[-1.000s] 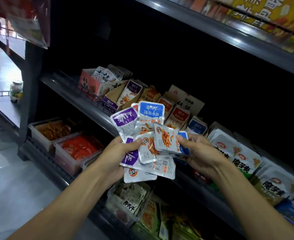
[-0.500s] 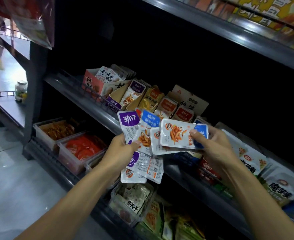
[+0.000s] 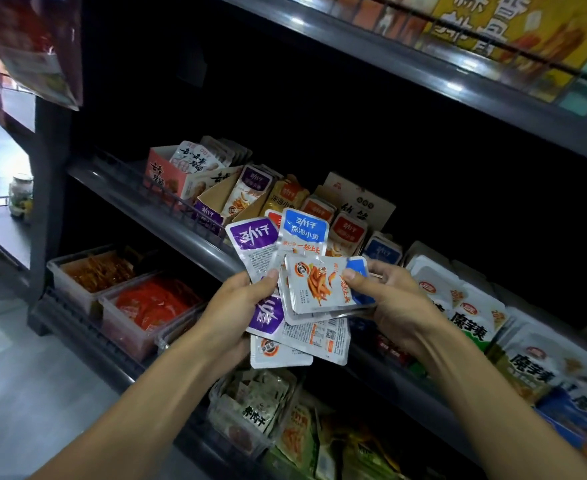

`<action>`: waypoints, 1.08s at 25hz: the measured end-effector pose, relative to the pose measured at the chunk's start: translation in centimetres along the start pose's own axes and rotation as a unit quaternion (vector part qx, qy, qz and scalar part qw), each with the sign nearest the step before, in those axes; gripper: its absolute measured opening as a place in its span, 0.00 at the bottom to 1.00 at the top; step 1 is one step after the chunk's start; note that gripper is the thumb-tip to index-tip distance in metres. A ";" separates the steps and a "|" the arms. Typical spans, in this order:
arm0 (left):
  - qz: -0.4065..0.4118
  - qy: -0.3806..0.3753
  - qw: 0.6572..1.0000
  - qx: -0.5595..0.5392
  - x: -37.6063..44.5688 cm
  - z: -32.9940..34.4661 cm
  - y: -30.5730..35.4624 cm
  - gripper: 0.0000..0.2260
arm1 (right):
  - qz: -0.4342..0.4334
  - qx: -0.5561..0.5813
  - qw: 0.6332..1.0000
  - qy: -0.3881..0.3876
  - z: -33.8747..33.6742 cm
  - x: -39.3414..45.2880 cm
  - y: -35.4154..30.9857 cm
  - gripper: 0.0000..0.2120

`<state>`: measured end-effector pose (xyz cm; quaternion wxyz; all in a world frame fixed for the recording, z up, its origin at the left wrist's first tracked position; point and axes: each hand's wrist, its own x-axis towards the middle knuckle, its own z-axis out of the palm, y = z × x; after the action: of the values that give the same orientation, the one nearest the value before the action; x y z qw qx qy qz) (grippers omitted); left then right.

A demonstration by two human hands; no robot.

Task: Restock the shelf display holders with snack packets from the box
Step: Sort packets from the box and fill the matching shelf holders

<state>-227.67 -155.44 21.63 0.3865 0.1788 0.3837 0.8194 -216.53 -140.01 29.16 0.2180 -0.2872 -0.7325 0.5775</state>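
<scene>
My left hand [image 3: 238,306] grips a fanned bunch of snack packets [image 3: 278,251], purple and blue topped, in front of the middle shelf. My right hand [image 3: 394,299] pinches a blue-ended packet [image 3: 319,285] with an orange snack picture, lying across the top of the bunch. Behind the packets, on the shelf, stand cardboard display holders: a purple one [image 3: 215,202], an orange one [image 3: 349,230] and a blue one [image 3: 383,252], each with packets upright in it. No box shows in this view.
The shelf's metal front rail [image 3: 167,216] runs diagonally below the holders. A pink carton [image 3: 167,174] stands at the left; white packs [image 3: 465,306] lie to the right. Clear bins [image 3: 146,306] of red snacks sit on the shelf below. Another shelf [image 3: 423,67] hangs overhead.
My right hand drew the blue-ended packet up and right off the bunch, then brought it back down onto the bunch. The left hand's fan stayed roughly in place.
</scene>
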 end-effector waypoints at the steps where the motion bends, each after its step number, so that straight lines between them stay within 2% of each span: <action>1: 0.005 0.001 1.000 0.009 0.0 0.1 -0.1 0.09 | -0.006 -0.012 1.000 0.010 -0.1 -0.1 0.0 0.14; 5: 0.017 0.012 0.997 0.069 -0.2 0.6 -0.7 0.07 | -0.006 -0.055 0.998 0.004 -0.2 -0.2 0.8 0.13; 10: 0.017 0.043 0.997 0.054 0.0 -0.1 -1.3 0.07 | 0.061 0.052 0.996 -0.039 -0.9 -0.7 0.8 0.09; 14: 0.005 0.043 0.999 0.005 0.5 -0.2 -1.3 0.07 | 0.076 -0.087 0.992 -0.051 -2.0 -0.4 -0.4 0.10; 18: 0.011 0.039 0.999 -0.003 1.6 0.2 -0.9 0.06 | -0.016 -0.135 0.991 -0.006 -3.8 0.1 -4.0 0.09; 22: 0.023 0.054 0.997 0.043 3.3 0.4 0.0 0.06 | -0.088 -0.174 0.981 0.019 -6.3 1.4 -8.2 0.11; 25: 0.019 0.040 0.997 0.060 4.2 0.1 0.4 0.06 | -0.092 -0.243 0.964 0.054 -8.5 3.2 -10.3 0.06; 27: 0.010 0.035 0.997 0.062 4.9 0.0 0.5 0.06 | -0.074 -0.294 0.950 0.078 -9.4 4.5 -10.6 0.07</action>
<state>-231.05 -151.88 22.00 0.3525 0.1772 0.4454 0.8037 -215.52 -132.02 41.61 0.2225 -0.3276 -0.8697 0.2946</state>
